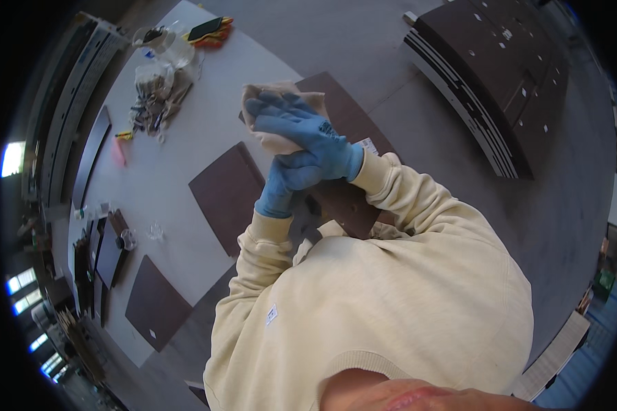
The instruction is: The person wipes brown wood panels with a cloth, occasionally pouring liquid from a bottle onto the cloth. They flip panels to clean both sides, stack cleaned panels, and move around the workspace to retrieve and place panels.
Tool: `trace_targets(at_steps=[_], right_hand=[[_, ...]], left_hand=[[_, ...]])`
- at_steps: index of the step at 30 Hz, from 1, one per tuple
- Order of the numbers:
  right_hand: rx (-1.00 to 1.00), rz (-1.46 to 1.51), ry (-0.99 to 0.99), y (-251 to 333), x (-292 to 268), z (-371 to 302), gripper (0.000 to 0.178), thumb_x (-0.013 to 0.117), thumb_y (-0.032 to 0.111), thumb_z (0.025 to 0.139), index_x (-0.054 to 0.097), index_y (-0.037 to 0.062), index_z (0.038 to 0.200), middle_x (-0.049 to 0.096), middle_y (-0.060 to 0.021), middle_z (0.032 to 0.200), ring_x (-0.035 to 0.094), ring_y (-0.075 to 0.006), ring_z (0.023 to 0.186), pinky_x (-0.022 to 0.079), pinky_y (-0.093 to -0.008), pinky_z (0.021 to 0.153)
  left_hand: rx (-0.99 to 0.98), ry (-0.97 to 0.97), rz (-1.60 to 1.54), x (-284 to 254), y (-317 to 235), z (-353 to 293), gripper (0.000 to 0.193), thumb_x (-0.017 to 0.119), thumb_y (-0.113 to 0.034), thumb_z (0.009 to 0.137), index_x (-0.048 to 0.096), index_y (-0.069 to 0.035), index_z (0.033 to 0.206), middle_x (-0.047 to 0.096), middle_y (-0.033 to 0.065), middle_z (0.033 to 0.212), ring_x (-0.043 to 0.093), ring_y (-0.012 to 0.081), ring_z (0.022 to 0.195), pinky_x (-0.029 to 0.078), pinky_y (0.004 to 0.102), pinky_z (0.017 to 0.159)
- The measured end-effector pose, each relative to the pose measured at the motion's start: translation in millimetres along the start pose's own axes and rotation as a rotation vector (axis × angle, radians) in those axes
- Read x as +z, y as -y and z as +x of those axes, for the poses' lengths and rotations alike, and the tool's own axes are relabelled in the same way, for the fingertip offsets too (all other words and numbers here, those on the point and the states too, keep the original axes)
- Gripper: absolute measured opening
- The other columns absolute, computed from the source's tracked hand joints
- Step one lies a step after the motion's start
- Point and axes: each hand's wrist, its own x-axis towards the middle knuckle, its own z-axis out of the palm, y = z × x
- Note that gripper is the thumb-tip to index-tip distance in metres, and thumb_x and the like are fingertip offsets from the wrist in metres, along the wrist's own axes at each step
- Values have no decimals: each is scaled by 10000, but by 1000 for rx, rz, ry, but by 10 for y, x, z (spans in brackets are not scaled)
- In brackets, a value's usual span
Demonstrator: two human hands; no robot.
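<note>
My right hand (312, 133), in a blue work glove, lies over a beige cloth (277, 143) with its fingers stretched forward along it. The cloth is bunched under and around those fingers, at one end of a dark brown panel (336, 99). My left hand (280, 186), also blue-gloved, meets the right one near its palm and wrist. Its fingers are hidden behind the right hand, so their grip does not show. The panel runs beneath both hands toward my body, and a small white label (369, 146) shows beside my right cuff.
A light table (226, 75) extends to the left, carrying more brown panels (227, 195), plastic bags with tools (156, 96) and colourful gloves (211, 31). At the far right stands a stack of large brown panels (490, 75). Grey floor (452, 171) lies between.
</note>
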Motion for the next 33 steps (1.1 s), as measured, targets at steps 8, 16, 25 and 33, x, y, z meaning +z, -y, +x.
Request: trace_targets(at_steps=[8, 16, 25, 33], right_hand=[[245, -42, -235, -808, -364, 238, 364, 646, 270, 1025, 660, 40, 1307, 625, -169, 1413, 573, -330, 1338, 406, -422, 1164], [-87, 137, 170, -264, 620, 218, 397, 659, 139, 966, 646, 43, 1351, 599, -178, 1454, 517, -347, 1407, 390, -437, 1185], [-30, -103, 114, -888, 712, 183, 403, 671, 181, 990, 630, 64, 1374, 575, -184, 1474, 549, -342, 1364, 429, -411, 1153], [-297, 93, 421, 589, 1535, 92, 428, 656, 175, 931, 612, 44, 1336, 556, -214, 1478, 490, -402, 1419, 402, -496, 1166]], left_hand=[[54, 35, 156, 438, -442, -412, 781, 807, 63, 713, 514, 7, 1435, 651, 131, 1298, 645, 272, 1183, 553, 392, 987], [254, -42, -147, 159, -251, -344, 626, 741, 52, 774, 563, 3, 1373, 663, 118, 1278, 646, 247, 1183, 533, 358, 1026], [435, -151, -128, -348, -264, -1067, 533, 694, 68, 842, 554, -10, 1350, 684, 128, 1210, 700, 236, 1063, 589, 370, 944], [677, -312, -489, -629, -76, -1260, 527, 596, -364, 1056, 468, -94, 1490, 566, 101, 1420, 562, 228, 1311, 477, 380, 1105]])
